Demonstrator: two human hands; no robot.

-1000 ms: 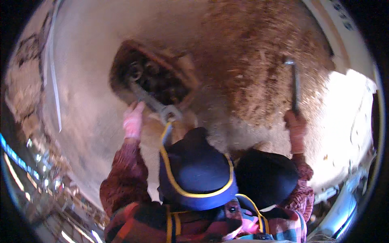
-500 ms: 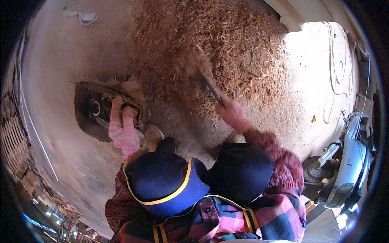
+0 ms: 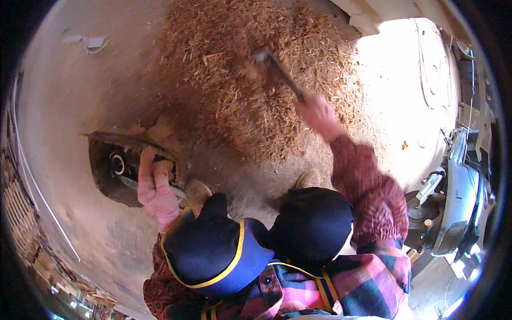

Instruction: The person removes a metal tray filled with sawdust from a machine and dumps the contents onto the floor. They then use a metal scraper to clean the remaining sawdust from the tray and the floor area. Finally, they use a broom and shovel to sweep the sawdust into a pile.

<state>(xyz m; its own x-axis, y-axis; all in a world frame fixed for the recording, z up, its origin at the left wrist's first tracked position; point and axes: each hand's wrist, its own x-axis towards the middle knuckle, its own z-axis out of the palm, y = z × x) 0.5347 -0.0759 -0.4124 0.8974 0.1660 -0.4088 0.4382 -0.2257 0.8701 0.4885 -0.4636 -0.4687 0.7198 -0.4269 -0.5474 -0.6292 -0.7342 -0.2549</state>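
Note:
My right hand (image 3: pixel 320 116), in a pinkish glove, is closed round the dark handle of a short tool (image 3: pixel 286 76). Its blurred, light metal head is in the heap of brown wood chips (image 3: pixel 229 101) ahead of me, and its exact kind does not show. At the left, my gloved left hand (image 3: pixel 157 194) reaches into a dark pit (image 3: pixel 104 181) in the floor, fingers bent down over its near right part. The fingertips are hidden in shadow. Beside them are a white ring (image 3: pixel 118 164) and a pale bar that runs under the hand.
My shoes (image 3: pixel 198 193) and dark-covered knees are close below the chips. A grey-blue machine (image 3: pixel 460 194) stands at the right, with hoses on the bright floor beyond. White scraps (image 3: pixel 93 42) lie at the far left. A pale panel edge (image 3: pixel 394 9) is at the top right.
My right hand has moved the tool farther away across the chips and slightly right. My left hand has stayed at the pit. The whole view has shifted slightly.

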